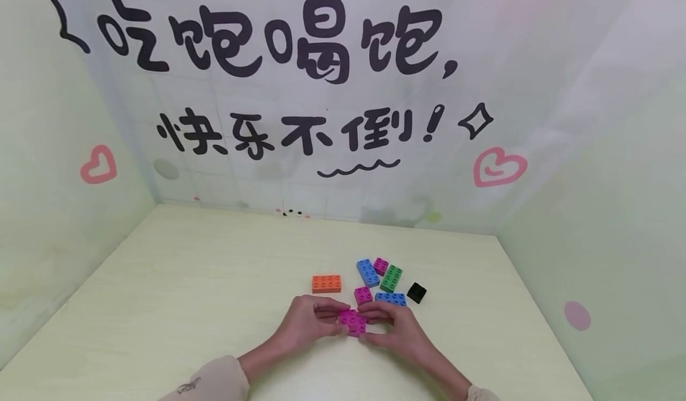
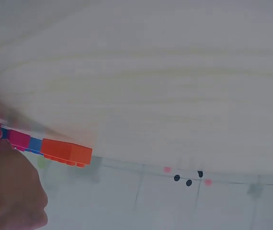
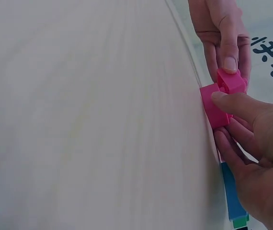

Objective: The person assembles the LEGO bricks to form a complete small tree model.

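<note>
Two pink toy building bricks meet between my hands, low over the front of the table. My left hand [image 1: 313, 320] pinches one pink brick [image 3: 232, 82], its thumb lying across the side. The other pink brick [image 3: 214, 106] is held by my right hand [image 1: 395, 325] between thumb and fingers. In the right wrist view the two bricks touch at an offset; whether they are pressed fully together I cannot tell. Just behind the hands lie a loose magenta brick [image 1: 362, 295] and a blue brick [image 1: 390, 298], the latter partly hidden by my right hand.
An orange brick [image 1: 326, 284] lies behind my left hand. Farther back sit another blue brick [image 1: 367, 273], a small magenta brick [image 1: 381, 266] and a green brick [image 1: 392, 277]. A black brick [image 1: 417, 292] is to the right. Printed walls [image 1: 321, 180] enclose the table [image 1: 161, 300].
</note>
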### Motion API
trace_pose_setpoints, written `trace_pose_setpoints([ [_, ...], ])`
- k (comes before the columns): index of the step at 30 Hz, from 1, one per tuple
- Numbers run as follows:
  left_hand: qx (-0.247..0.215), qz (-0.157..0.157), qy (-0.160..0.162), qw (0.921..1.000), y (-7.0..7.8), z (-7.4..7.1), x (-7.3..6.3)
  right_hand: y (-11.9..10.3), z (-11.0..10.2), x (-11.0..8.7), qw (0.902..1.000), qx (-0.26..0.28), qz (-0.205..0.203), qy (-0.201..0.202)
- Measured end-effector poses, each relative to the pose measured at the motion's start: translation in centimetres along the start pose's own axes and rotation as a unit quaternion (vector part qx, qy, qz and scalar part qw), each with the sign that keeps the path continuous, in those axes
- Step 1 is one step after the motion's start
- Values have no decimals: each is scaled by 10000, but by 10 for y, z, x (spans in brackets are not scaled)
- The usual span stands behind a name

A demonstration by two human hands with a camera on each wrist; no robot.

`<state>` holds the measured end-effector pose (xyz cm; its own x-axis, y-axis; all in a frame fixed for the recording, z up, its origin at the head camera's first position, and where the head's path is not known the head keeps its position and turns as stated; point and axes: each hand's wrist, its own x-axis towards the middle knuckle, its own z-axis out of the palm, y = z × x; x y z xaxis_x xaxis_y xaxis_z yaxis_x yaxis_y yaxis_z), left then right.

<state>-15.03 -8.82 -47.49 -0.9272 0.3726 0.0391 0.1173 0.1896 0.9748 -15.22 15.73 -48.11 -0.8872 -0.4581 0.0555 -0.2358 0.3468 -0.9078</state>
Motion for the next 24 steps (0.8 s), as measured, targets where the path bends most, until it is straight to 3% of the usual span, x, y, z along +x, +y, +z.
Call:
trace_pose_setpoints([
  [13, 949, 873, -360, 9910, 5, 10, 8, 2, 2, 2, 9995, 67, -303, -3],
  [18, 1110, 853, -385, 9894, 10, 13, 10, 2, 0, 1, 9995, 75, -314, 53],
  [24, 1384, 733, -330, 9871, 13, 11, 10, 2, -1, -3, 9983, 485, -232, 219],
])
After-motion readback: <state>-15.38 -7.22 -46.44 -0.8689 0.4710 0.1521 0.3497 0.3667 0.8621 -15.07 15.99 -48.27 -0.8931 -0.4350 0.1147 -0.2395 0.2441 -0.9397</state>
